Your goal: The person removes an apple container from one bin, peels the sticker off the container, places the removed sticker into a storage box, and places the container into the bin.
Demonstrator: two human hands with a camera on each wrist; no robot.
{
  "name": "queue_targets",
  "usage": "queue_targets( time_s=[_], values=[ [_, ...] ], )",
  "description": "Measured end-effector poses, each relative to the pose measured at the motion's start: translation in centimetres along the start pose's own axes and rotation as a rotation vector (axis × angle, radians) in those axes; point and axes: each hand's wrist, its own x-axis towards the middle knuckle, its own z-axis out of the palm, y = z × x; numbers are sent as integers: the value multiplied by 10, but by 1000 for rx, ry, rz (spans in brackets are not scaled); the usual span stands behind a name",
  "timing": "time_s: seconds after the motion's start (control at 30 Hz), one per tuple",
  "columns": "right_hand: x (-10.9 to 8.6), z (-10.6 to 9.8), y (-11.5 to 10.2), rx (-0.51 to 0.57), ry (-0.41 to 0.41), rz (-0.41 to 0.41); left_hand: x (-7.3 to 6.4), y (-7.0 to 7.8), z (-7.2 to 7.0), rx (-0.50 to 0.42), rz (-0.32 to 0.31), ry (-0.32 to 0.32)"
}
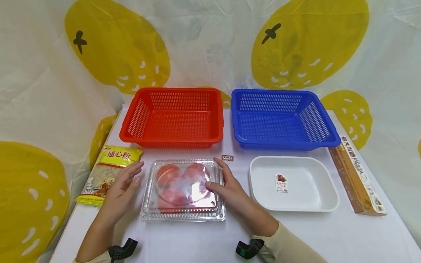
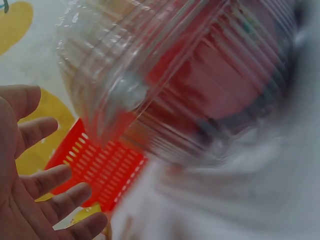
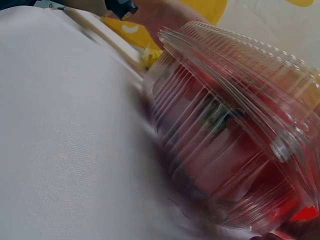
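Note:
A clear plastic clamshell container (image 1: 184, 190) with a ridged lid sits on the table in front of me, with large round red produce inside that looks like tomatoes. Its lid is down. My right hand (image 1: 235, 191) grips the container's right side, thumb on top of the lid and fingers along the edge. To the left, apart from the container, is my left hand (image 1: 120, 191), its fingers extended and holding nothing. In the left wrist view the left hand's spread fingers (image 2: 55, 180) stand clear of the plastic wall. The right fingers are mostly hidden in the right wrist view.
Behind the container stand a red basket (image 1: 171, 140) and a blue basket (image 1: 286, 142). A white tray (image 1: 309, 182) with a small sticker (image 1: 281, 183) is at right, beside a long pasta box (image 1: 355, 175). A yellow macaroni bag (image 1: 108, 171) lies left; a small orange label (image 1: 227, 158) lies behind.

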Motion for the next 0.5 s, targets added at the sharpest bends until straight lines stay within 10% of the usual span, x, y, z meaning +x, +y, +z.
queue_targets(
  time_s=[0.5],
  values=[
    [-5, 2, -9, 94, -76, -19, 4, -1, 3, 10, 0, 6]
  ],
)
